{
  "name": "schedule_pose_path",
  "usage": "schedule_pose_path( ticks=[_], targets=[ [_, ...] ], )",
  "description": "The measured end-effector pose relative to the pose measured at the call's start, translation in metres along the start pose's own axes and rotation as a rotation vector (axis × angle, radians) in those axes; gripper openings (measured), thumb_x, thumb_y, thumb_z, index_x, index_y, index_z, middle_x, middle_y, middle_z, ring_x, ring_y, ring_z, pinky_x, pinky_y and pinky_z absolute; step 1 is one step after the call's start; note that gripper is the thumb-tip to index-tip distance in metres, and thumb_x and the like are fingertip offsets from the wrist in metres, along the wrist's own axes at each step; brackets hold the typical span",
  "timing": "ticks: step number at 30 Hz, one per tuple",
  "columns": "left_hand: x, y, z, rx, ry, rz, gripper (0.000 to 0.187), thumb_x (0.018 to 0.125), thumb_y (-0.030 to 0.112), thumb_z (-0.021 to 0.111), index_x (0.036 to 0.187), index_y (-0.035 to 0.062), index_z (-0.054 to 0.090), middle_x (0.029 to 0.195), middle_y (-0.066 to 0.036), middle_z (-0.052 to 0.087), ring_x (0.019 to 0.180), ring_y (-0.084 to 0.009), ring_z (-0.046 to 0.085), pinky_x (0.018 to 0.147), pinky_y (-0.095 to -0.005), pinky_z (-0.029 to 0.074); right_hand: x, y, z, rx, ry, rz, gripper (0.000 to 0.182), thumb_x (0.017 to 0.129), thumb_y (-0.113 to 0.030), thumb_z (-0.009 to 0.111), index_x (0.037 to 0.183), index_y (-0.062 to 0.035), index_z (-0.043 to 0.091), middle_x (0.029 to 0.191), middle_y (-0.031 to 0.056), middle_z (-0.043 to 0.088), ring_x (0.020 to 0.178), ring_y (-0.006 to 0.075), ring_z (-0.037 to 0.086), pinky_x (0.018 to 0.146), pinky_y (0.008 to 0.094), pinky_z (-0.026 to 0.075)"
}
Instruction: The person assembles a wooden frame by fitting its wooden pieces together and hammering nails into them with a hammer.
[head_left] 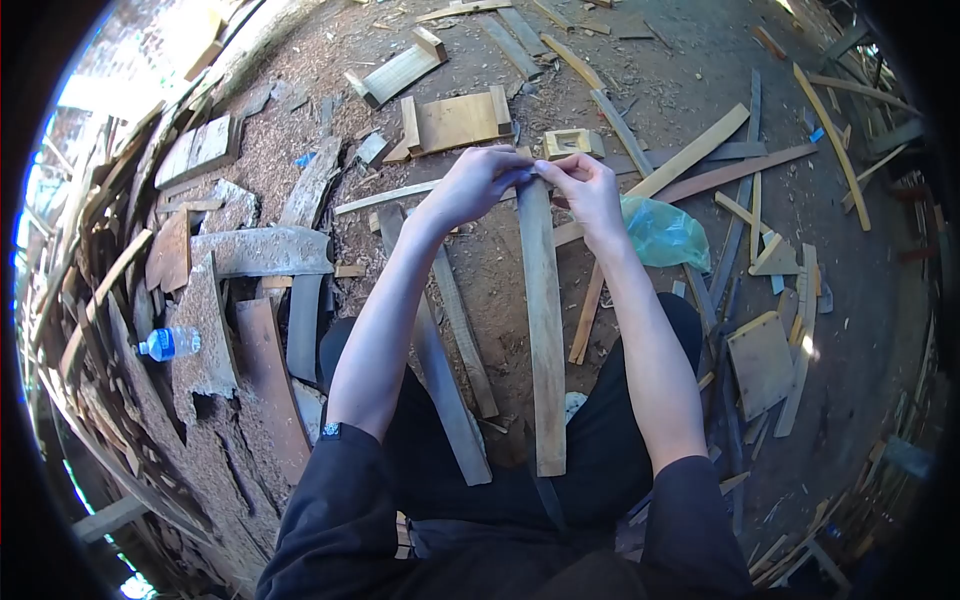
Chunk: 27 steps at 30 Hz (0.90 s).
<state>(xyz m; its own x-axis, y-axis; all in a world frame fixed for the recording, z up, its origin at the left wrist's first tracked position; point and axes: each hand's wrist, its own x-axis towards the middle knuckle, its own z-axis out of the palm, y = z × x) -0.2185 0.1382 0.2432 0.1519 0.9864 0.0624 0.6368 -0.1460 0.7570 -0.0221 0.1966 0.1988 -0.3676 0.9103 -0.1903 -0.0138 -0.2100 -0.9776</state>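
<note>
A long narrow wooden plank (pixel 543 340) runs from between my knees up to both hands. At its far end my left hand (pixel 484 183) is closed, fingertips pinched near the plank's tip. My right hand (pixel 583 190) meets it there, thumb and fingers pinched together. What lies between the fingertips is too small to make out. Just beyond the hands sits a small wooden block with a recess (pixel 573 144). A grey slat (pixel 440 365) leans beside my left leg, with another thin strip (pixel 465 330) next to it.
Two wooden pieces with raised ends (pixel 458 123) (pixel 403 75) lie ahead. A green plastic bag (pixel 665 235) is right of my right hand. Boards and a square panel (pixel 760 365) lie at right. A water bottle (pixel 170 344) rests among scrap wood at left.
</note>
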Motion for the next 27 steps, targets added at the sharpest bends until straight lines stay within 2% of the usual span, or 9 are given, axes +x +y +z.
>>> schedule_pose_path(
  ticks=[4, 6, 9, 13, 14, 19, 22, 25, 27],
  targets=[
    [0.0, 0.005, -0.002, -0.024, -0.017, -0.031, 0.029, 0.098, 0.015, 0.072, 0.123, 0.0009, 0.073, 0.105, -0.017, 0.075, 0.095, -0.0285, 0.072, 0.088, -0.038, 0.055, -0.003, -0.006, 0.0, -0.089, -0.012, 0.035, 0.025, 0.098, -0.027, 0.077, 0.1, -0.0025, 0.076, 0.091, 0.0033, 0.077, 0.087, 0.0082, 0.071, 0.071, 0.0228, 0.053],
    [-0.002, 0.003, -0.003, -0.013, -0.007, -0.027, 0.029, 0.097, 0.014, 0.071, 0.123, 0.0004, 0.073, 0.105, -0.017, 0.075, 0.095, -0.0286, 0.072, 0.088, -0.038, 0.055, -0.005, -0.009, 0.002, 0.095, 0.033, 0.149, 0.033, 0.106, -0.036, 0.064, 0.105, -0.0057, 0.075, 0.098, 0.0019, 0.076, 0.096, 0.0103, 0.071, 0.071, 0.0258, 0.053],
    [-0.004, 0.0, -0.003, -0.008, -0.005, -0.021, 0.029, 0.097, 0.014, 0.071, 0.123, -0.0002, 0.073, 0.105, -0.017, 0.075, 0.095, -0.0291, 0.072, 0.088, -0.0379, 0.055, -0.005, -0.007, 0.002, 0.047, -0.004, 0.131, 0.04, 0.11, -0.041, 0.054, 0.108, -0.0072, 0.074, 0.104, 0.0022, 0.075, 0.102, 0.0128, 0.071, 0.073, 0.03, 0.055],
    [-0.003, -0.002, -0.002, -0.002, -0.01, -0.013, 0.03, 0.097, 0.014, 0.071, 0.124, -0.0002, 0.073, 0.104, -0.017, 0.074, 0.095, -0.0296, 0.072, 0.088, -0.0379, 0.055, -0.005, -0.007, 0.005, 0.026, 0.015, 0.13, 0.037, 0.109, -0.04, 0.057, 0.106, -0.0079, 0.075, 0.103, 0.0018, 0.074, 0.101, 0.0114, 0.069, 0.072, 0.0293, 0.055],
    [-0.003, -0.002, -0.002, 0.0, -0.008, -0.012, 0.03, 0.098, 0.014, 0.071, 0.124, -0.0003, 0.073, 0.104, -0.017, 0.074, 0.094, -0.03, 0.072, 0.087, -0.038, 0.055, -0.005, -0.007, 0.006, 0.012, 0.045, 0.125, 0.037, 0.105, -0.042, 0.065, 0.103, -0.007, 0.076, 0.095, -0.0001, 0.074, 0.091, 0.0088, 0.069, 0.07, 0.0262, 0.054],
    [-0.001, -0.002, -0.002, 0.025, -0.02, -0.033, 0.029, 0.098, 0.014, 0.071, 0.124, -0.0005, 0.072, 0.101, -0.017, 0.074, 0.092, -0.0303, 0.072, 0.086, -0.0382, 0.055, -0.002, -0.004, 0.008, -0.085, 0.059, 0.083, 0.03, 0.096, -0.033, 0.079, 0.1, -0.0039, 0.076, 0.085, -0.0022, 0.073, 0.078, 0.0043, 0.066, 0.065, 0.0212, 0.05],
    [-0.003, -0.009, 0.0, -0.026, 0.017, -0.002, 0.025, 0.097, 0.013, 0.069, 0.118, -0.0003, 0.075, 0.101, -0.02, 0.075, 0.093, -0.0376, 0.072, 0.086, -0.0431, 0.056, -0.004, -0.006, 0.011, -0.062, 0.035, 0.028, 0.026, 0.094, -0.027, 0.082, 0.099, -0.0022, 0.076, 0.085, -0.001, 0.075, 0.076, 0.0032, 0.065, 0.065, 0.0205, 0.049],
    [-0.006, -0.009, 0.001, 0.001, 0.036, 0.026, 0.032, 0.098, 0.015, 0.072, 0.126, 0.0012, 0.072, 0.106, -0.016, 0.073, 0.098, -0.0316, 0.071, 0.09, -0.0386, 0.055, -0.004, -0.009, 0.012, -0.049, 0.013, -0.035, 0.025, 0.095, -0.024, 0.081, 0.101, -0.0002, 0.078, 0.089, 0.002, 0.077, 0.078, 0.0045, 0.066, 0.068, 0.0216, 0.049],
    [-0.02, -0.001, 0.008, 0.154, 0.226, -0.01, 0.041, 0.097, 0.017, 0.073, 0.135, 0.0058, 0.067, 0.12, -0.015, 0.07, 0.114, -0.0308, 0.067, 0.101, -0.0393, 0.051, -0.003, -0.009, 0.011, -0.112, -0.001, 0.001, 0.026, 0.095, -0.024, 0.081, 0.102, 0.0007, 0.078, 0.089, 0.0029, 0.077, 0.079, 0.0053, 0.067, 0.071, 0.0221, 0.05]
  ],
)
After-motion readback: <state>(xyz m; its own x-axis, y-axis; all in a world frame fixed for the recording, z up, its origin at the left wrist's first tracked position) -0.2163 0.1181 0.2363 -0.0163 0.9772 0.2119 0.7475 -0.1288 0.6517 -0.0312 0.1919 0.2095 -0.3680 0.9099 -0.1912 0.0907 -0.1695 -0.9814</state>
